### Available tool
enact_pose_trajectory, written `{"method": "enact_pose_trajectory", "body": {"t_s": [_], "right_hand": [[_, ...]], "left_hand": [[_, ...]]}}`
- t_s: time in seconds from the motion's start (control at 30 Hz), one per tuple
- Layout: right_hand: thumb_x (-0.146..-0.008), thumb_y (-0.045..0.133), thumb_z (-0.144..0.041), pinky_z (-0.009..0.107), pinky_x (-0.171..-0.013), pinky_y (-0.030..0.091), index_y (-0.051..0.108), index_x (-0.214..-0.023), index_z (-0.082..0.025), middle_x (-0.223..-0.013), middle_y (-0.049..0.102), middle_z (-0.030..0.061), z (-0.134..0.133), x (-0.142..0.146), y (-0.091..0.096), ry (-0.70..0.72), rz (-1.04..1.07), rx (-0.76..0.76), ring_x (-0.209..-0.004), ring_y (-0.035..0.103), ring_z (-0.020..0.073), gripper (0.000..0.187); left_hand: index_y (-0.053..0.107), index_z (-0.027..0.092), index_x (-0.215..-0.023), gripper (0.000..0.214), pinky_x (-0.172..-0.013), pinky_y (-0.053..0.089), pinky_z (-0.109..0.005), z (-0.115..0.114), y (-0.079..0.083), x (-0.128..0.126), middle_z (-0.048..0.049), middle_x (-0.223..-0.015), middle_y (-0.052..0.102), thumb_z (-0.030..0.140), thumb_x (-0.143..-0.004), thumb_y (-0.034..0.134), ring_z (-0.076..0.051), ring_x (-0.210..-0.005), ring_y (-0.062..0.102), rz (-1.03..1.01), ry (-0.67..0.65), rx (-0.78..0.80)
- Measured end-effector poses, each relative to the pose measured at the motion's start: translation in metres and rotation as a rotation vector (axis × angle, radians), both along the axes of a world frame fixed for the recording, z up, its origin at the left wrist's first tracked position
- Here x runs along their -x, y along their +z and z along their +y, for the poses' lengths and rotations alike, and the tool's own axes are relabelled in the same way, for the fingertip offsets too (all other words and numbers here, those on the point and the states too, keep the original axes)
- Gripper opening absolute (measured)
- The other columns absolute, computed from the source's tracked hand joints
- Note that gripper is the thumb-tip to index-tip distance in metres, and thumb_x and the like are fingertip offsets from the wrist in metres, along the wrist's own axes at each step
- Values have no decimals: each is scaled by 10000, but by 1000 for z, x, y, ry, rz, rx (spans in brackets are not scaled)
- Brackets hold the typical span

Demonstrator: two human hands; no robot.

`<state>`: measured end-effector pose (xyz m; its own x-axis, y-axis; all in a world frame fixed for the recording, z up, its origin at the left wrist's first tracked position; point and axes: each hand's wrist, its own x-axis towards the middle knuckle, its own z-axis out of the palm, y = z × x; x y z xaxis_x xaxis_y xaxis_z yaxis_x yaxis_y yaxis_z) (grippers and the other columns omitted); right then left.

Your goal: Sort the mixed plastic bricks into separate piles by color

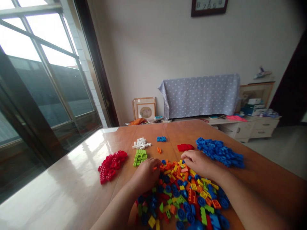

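Observation:
A big mixed heap of coloured bricks point(184, 198) lies on the wooden table point(72, 188) in front of me. My left hand point(146, 174) rests on the heap's far left edge, fingers curled down among orange pieces; what it grips is hidden. My right hand point(199, 163) sits at the heap's far right edge, fingers bent and pinched onto small bricks I cannot name. Sorted piles lie beyond: red bricks point(111, 164), green bricks point(140, 157), white bricks point(141, 143), a small blue group point(161, 139), two orange pieces point(159, 149), flat red pieces point(185, 147), and a large blue pile point(220, 151).
A tall window point(40, 73) runs along the left. Behind the table stand a cloth-covered object point(201, 94), framed pictures point(144, 109) on the floor and a low white cabinet point(249, 126) with boxes. A clock point(208, 6) hangs on the wall.

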<state>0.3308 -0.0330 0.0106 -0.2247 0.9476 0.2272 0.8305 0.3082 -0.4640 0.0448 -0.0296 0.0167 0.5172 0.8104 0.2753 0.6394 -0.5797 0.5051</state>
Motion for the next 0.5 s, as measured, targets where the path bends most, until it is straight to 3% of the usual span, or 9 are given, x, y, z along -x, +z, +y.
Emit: {"method": "enact_pose_trajectory", "body": {"t_s": [0.17, 0.37, 0.5], "right_hand": [[-864, 515, -265, 239, -716, 397, 714, -918, -231, -837, 717, 10, -5, 2, 4, -15, 24, 50, -802, 629, 179, 209], [-849, 540, -271, 248, -672, 393, 727, -903, -236, -748, 717, 9, -10, 5, 5, 42, 58, 79, -706, 614, 179, 198], [-846, 549, -278, 248, -654, 395, 725, -862, -233, -751, 721, 12, -13, 5, 5, 57, 71, 94, -699, 617, 183, 183]], "left_hand": [[661, 220, -1022, 262, -818, 477, -259, 11, -3, 13, -40, -1018, 711, 134, -864, 472, -177, -954, 646, -156, 160, -58], [620, 188, -1008, 180, -720, 491, -260, 25, 4, 32, -37, -914, 712, 214, -857, 525, -173, -828, 658, -467, 369, -67], [609, 178, -997, 178, -662, 482, -254, 27, 4, 34, -33, -865, 701, 239, -856, 518, -165, -762, 645, -559, 433, -41]]}}
